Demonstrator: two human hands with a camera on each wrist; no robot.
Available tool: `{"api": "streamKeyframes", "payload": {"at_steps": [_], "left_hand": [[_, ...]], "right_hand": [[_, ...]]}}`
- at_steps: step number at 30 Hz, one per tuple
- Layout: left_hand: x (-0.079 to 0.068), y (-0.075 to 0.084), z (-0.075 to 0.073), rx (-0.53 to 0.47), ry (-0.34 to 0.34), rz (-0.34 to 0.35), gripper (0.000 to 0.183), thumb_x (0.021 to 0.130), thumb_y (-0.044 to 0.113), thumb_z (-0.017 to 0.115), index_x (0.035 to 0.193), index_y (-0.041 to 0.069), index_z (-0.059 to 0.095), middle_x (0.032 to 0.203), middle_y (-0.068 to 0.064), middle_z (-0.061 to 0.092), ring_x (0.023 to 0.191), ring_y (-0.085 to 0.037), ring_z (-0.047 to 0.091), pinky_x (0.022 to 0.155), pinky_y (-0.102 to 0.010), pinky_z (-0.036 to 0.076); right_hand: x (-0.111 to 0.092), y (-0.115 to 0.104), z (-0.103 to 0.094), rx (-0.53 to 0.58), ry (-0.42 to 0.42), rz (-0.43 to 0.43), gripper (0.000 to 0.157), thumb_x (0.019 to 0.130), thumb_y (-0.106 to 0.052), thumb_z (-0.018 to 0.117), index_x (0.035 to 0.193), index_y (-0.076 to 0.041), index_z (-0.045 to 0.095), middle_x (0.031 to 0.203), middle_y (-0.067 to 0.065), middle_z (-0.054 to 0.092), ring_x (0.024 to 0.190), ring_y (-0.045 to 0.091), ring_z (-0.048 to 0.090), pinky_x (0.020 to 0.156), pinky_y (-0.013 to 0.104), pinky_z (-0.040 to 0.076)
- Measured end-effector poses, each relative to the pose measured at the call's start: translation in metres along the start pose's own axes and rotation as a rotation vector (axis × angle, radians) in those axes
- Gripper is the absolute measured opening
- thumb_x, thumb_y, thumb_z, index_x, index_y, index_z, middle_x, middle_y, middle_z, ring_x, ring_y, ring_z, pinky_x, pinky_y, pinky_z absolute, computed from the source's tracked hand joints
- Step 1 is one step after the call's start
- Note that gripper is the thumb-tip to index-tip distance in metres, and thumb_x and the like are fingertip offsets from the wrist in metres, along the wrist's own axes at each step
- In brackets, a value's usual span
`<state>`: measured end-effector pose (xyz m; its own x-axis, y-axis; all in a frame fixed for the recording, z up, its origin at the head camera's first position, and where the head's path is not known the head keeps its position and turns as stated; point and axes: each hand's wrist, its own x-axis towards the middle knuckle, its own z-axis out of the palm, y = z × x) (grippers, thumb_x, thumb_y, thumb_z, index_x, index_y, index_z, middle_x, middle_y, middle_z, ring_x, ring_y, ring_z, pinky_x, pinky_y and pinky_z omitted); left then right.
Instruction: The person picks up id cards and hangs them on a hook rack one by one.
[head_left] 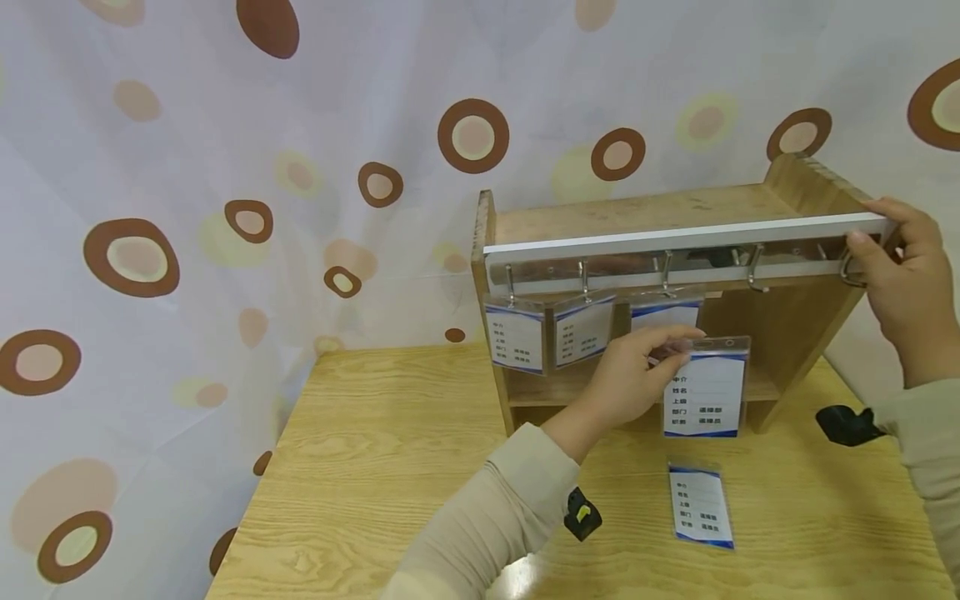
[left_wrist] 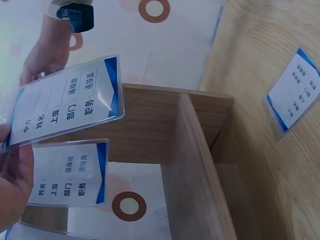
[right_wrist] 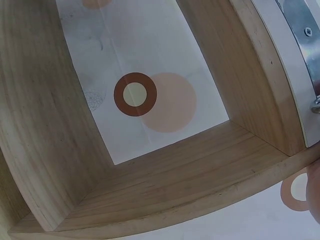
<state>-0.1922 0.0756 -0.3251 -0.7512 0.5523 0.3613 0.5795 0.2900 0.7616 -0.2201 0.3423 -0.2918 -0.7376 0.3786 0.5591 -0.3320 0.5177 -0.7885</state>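
Observation:
My left hand [head_left: 633, 367] pinches a clear plastic badge holder [head_left: 705, 408] by its upper left corner, in front of the shelf. Its printed white card with blue edges faces me. Three similar badge holders hang from the left hooks of the metal hook rail [head_left: 645, 262]: the first badge [head_left: 515, 340], the second badge [head_left: 583, 333] and the third badge [head_left: 663, 313], partly hidden by the held one. At the rail's right end, beside the last hook, my right hand [head_left: 911, 279] holds the corner, thumb in front. Only a fingertip of it shows in the right wrist view.
The wooden shelf [left_wrist: 197, 150] stands on a wood-grain table [head_left: 375, 433] against a dotted curtain [head_left: 300, 167]. Another badge [head_left: 701, 507] lies on the table in front of the shelf. A hook [head_left: 756, 271] right of the hanging badges carries nothing.

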Motion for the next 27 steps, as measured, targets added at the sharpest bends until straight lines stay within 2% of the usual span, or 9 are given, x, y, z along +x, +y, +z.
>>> {"api": "streamKeyframes", "payload": {"at_steps": [8, 16, 22, 27], "left_hand": [[0.013, 0.009, -0.001, 0.056, -0.017, 0.012, 0.026, 0.088, 0.015, 0.050, 0.113, 0.021, 0.056, 0.100, 0.012, 0.057, 0.080, 0.008, 0.047, 0.065, -0.006, 0.038], [0.027, 0.013, 0.002, 0.088, 0.015, 0.029, 0.026, 0.087, 0.014, 0.051, 0.112, 0.022, 0.057, 0.096, 0.013, 0.059, 0.079, 0.009, 0.047, 0.064, -0.005, 0.037], [0.038, 0.015, 0.004, 0.137, 0.014, 0.019, 0.025, 0.087, 0.017, 0.051, 0.110, 0.025, 0.057, 0.096, 0.015, 0.058, 0.077, 0.009, 0.046, 0.061, -0.005, 0.037], [0.044, 0.018, 0.006, 0.157, 0.008, 0.010, 0.026, 0.088, 0.018, 0.050, 0.112, 0.026, 0.056, 0.096, 0.016, 0.057, 0.075, 0.009, 0.046, 0.059, -0.005, 0.037]], "right_hand": [[-0.001, 0.000, 0.002, 0.014, 0.024, 0.030, 0.036, 0.089, -0.010, 0.046, 0.123, -0.019, 0.047, 0.124, -0.009, 0.032, 0.099, 0.001, 0.034, 0.088, 0.018, 0.026], [0.000, 0.002, 0.003, 0.048, 0.068, -0.060, 0.034, 0.087, -0.001, 0.047, 0.119, -0.009, 0.050, 0.112, -0.013, 0.039, 0.087, -0.001, 0.036, 0.083, 0.019, 0.029], [-0.001, 0.001, 0.004, 0.047, 0.064, -0.031, 0.035, 0.087, -0.001, 0.046, 0.120, -0.011, 0.050, 0.114, -0.012, 0.038, 0.092, 0.000, 0.036, 0.089, 0.021, 0.027], [-0.001, 0.002, 0.004, 0.025, 0.068, -0.047, 0.035, 0.087, -0.003, 0.047, 0.120, -0.012, 0.051, 0.114, -0.013, 0.038, 0.089, -0.001, 0.036, 0.086, 0.019, 0.028]]}}
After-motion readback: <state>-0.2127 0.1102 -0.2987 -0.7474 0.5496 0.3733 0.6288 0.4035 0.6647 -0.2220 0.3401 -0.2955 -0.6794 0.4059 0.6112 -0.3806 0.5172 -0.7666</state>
